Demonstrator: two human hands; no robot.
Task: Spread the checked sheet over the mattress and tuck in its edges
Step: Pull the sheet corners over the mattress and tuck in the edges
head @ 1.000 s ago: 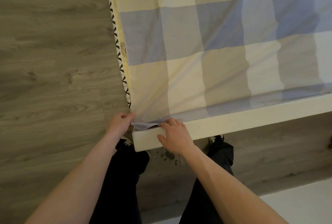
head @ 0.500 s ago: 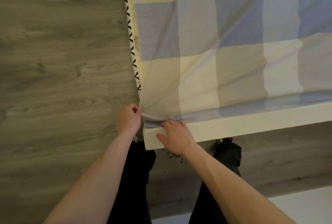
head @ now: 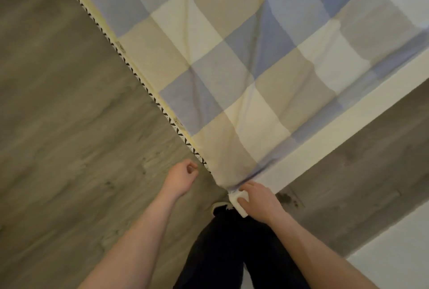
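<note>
The checked sheet (head: 243,68), in blue, beige and cream squares, lies flat over the mattress, whose yellowish side with black-and-white trim (head: 148,90) shows along the left edge. Creases run down to the near corner, where the sheet's edge goes in behind the white bed frame (head: 348,112). My right hand (head: 255,200) holds the frame's corner, thumb on its end face and fingertips at the tucked sheet corner. My left hand (head: 183,176) hovers over the floor just left of the corner, fingers curled, holding nothing and apart from the sheet.
Grey wood-look floor (head: 69,126) runs along the left side and past the foot of the bed. My dark trouser legs (head: 220,242) and a shoe (head: 219,205) stand at the corner. A white surface (head: 394,254) lies at the lower right.
My left hand has let go of the sheet corner and drawn away to the left. My right hand has slid onto the very corner of the frame. The view has swung round the corner.
</note>
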